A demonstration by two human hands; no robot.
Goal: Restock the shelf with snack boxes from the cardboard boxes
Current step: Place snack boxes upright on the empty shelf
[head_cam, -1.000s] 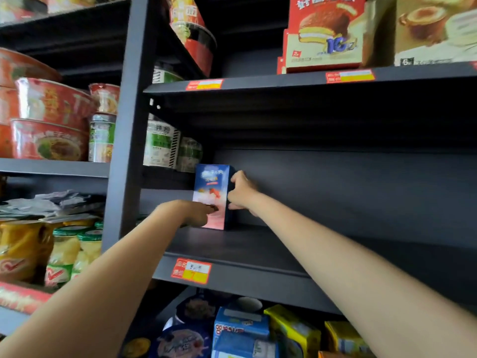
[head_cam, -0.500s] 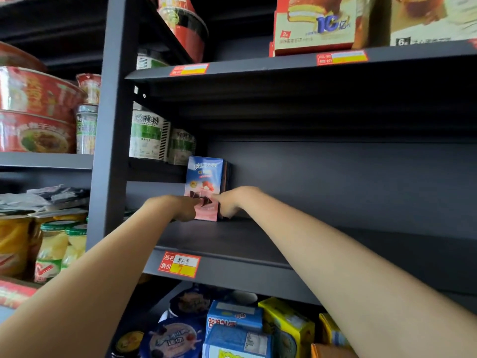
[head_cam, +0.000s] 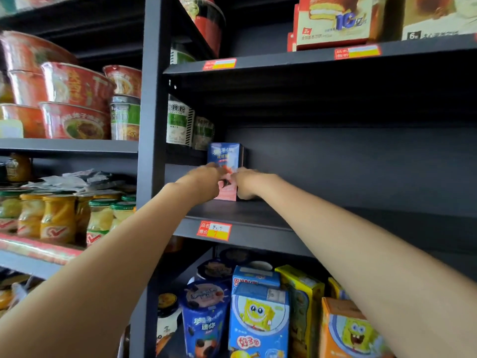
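Note:
One snack box [head_cam: 224, 154], blue on top and pink below, stands upright at the far left of the dark middle shelf [head_cam: 284, 215], close to the back wall. My left hand [head_cam: 204, 182] reaches in from the left, its fingers stretched against the box's front lower half. From the right, my right hand [head_cam: 245, 184] has its fingers curled at the box's lower right edge. Both hands are blurred and hide the lower part of the box. No cardboard box is in view.
A dark upright post [head_cam: 152, 125] borders the shelf on the left. Beyond it are noodle bowls [head_cam: 74, 99] and fruit jars [head_cam: 56, 218]. Pie boxes [head_cam: 335, 21] stand on the shelf above. Cartoon snack boxes [head_cam: 259, 319] fill the shelf below. The middle shelf's edge carries a price tag [head_cam: 214, 230].
My right hand has slid from the box's top right corner down to its lower right edge. My left hand stays at the front. The box stands further back, against the wall.

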